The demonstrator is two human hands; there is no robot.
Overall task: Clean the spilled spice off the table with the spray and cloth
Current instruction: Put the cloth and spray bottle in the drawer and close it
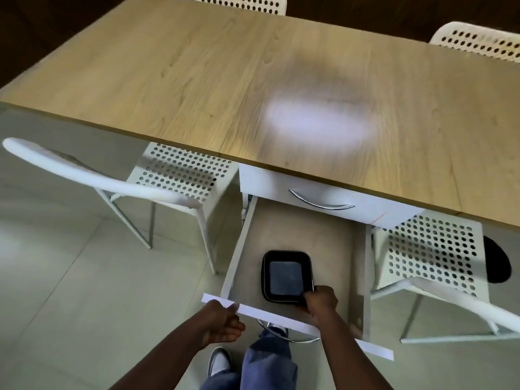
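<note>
A light wooden table [197, 80] fills the upper view, with a bright reflection near its front middle. Under its front edge a lower white drawer [298, 229] is pulled out. Inside it lies a black rectangular tray [287, 274]. My right hand [320, 301] reaches into the drawer and grips the tray's near right corner. My left hand [225, 322] holds the drawer's white front edge at its left end, fingers curled under it. No spray, cloth or spilled spice is visible.
A shut upper drawer with a curved metal handle [320, 199] sits above the open one. White perforated chairs stand at the left [180, 173], at the right [430, 254] and behind the table [478, 40]. My legs and shoe [219, 361] are on the pale tiled floor.
</note>
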